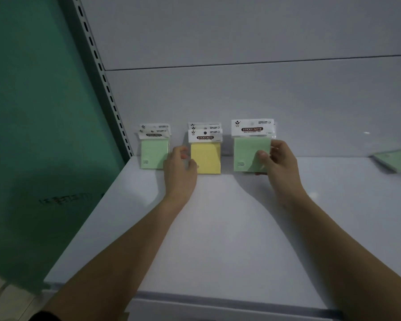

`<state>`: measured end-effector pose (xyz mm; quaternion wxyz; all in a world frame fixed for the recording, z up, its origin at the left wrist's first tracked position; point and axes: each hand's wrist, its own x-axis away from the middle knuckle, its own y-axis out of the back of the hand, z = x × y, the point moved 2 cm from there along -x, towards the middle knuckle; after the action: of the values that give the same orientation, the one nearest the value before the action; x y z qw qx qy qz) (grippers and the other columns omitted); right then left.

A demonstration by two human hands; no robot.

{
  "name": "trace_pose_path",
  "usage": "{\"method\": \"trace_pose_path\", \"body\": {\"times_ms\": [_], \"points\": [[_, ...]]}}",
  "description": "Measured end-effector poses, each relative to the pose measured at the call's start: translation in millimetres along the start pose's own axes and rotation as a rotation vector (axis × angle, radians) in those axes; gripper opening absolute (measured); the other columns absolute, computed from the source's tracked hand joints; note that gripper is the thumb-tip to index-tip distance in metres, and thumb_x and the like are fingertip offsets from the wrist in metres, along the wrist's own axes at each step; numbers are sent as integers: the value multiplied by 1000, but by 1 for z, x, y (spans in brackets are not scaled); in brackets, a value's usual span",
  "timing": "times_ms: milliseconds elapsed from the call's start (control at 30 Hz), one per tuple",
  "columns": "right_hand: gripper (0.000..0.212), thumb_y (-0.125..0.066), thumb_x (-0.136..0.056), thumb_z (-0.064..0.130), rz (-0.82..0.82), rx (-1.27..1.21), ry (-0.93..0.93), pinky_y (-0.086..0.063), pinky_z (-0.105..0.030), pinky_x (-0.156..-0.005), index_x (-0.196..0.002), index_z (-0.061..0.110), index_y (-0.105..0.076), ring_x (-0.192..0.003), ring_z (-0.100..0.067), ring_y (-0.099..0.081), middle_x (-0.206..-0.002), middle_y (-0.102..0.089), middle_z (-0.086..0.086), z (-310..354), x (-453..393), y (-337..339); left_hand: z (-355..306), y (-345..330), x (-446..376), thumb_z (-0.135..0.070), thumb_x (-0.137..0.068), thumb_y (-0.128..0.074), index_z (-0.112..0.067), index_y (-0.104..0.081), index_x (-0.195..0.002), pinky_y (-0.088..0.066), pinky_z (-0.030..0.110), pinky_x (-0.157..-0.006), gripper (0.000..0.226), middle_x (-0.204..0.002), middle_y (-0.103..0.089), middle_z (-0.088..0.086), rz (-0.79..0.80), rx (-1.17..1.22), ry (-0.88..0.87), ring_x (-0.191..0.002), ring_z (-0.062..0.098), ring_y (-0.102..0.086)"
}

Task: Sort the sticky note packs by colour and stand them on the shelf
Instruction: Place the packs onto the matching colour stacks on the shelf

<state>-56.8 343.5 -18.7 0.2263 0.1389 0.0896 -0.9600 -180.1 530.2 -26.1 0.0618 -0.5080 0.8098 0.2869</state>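
White shelf [218, 228] fills most of the view, pale back panel [241, 93] behind it, slotted metal upright [97, 72] on the left edge, teal wall [33, 100] beyond that. Both bare forearms reach in from the bottom.

Right hand [280, 163] holds a green sticky note pack [249, 151] upright, thumb across the front lower right, fingers wrapped behind its right edge; pack's bottom edge is at or just above the shelf, cannot tell which. White header card reads STICKY NOTE.

Left hand [180, 167] sits between the two standing groups, fingers loosely curled and part open, gripping nothing; fingertips near the left edge of the yellow packs [205, 158], contact unclear.

Yellow packs stand at the back against the panel, at least two headers showing one behind the other. Left of them, green packs [153, 154] stand near the upright, also several headers stacked front to back.

Far right, more green packs [396, 159] lie flat on the shelf, partly cut off by the frame edge, well apart from the rest.
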Motion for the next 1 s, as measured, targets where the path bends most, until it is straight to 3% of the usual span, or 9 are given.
{"method": "trace_pose_path", "body": {"times_ms": [167,367,500,633,733,867,1000], "points": [[22,-52,-94,1,67,-55,-28,-57,-50,-77,-95,22,-59,-95,-27,-62,-96,-62,-4,9,4,-1,4,37,10,-13,-89,-56,-22,-55,-119,-39,28,-90,31,-112,-55,-5,191,-242,-140,-110,17,-49],[24,-50,-94,-2,125,-192,-163,-58,-44,-79,-109,14,-59,-97,-24,-66,-103,-63,-10,21,18,-33,49,128,26,-42,-94,-47,-31,-49,-134,-33,37,-109,41,-140,-47,-4,432,-646,-220,-129,20,-41],[19,-60,-90,0,62,-85,-214,-55,-37,-73,-102,15,-61,-85,-23,-65,-89,-66,-5,27,21,-98,67,151,40,-59,-95,-30,-41,-28,-147,-10,43,-120,55,-158,-22,-7,591,-731,-204,-146,17,-15],[17,-67,-86,3,78,120,-233,-55,-40,-68,-100,9,-60,-84,-28,-63,-91,-63,-11,9,29,-178,66,150,40,-62,-94,-22,-40,-18,-150,1,50,-119,60,-161,-10,-6,600,-758,-188,-149,19,-2],[22,-71,-83,12,2,271,-181,-56,-45,-85,-103,6,-65,-94,-27,-65,-99,-67,-12,-8,32,-209,63,152,41,-63,-94,-21,-41,-17,-150,2,55,-118,61,-162,-8,-3,590,-757,-166,-149,23,1],[27,-68,-86,16,-42,396,-111,-46,-26,-78,-110,5,-64,-85,-18,-59,-103,-69,-12,-11,32,-226,66,155,41,-64,-92,-23,-42,-21,-148,0,54,-117,60,-161,-13,-2,571,-742,-174,-149,25,-3],[26,-67,-86,16,-68,509,-43,-39,-22,-74,-110,6,-67,-82,-17,-58,-99,-71,-12,-17,33,-231,67,154,37,-63,-91,-27,-41,-27,-145,-7,53,-115,58,-158,-21,0,521,-726,-205,-146,26,-10]]}}
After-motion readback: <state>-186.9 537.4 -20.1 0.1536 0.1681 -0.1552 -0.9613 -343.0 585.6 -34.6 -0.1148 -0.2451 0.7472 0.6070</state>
